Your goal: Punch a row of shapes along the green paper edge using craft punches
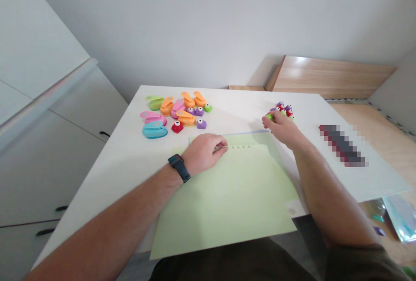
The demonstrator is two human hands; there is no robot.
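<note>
My left hand (205,153), with a watch on the wrist, pinches the top edge of a light green sheet of paper (230,198). A row of small punched holes runs along that edge, just right of my fingers. More paper lies beneath this sheet, with a bluish edge showing at the back. My right hand (282,128) is raised at the right, beyond the sheet's corner. Its fingers are closed on a small green craft punch (269,117), partly covered by them. Just behind it sits a cluster of small red, purple and green craft punches (288,108).
Larger lever craft punches, such as a blue one (155,130) and an orange one (186,118), stand at the back left of the white table (240,108). Small punches sit beside them, including a red one (177,127). A blurred dark object (342,146) lies at the right.
</note>
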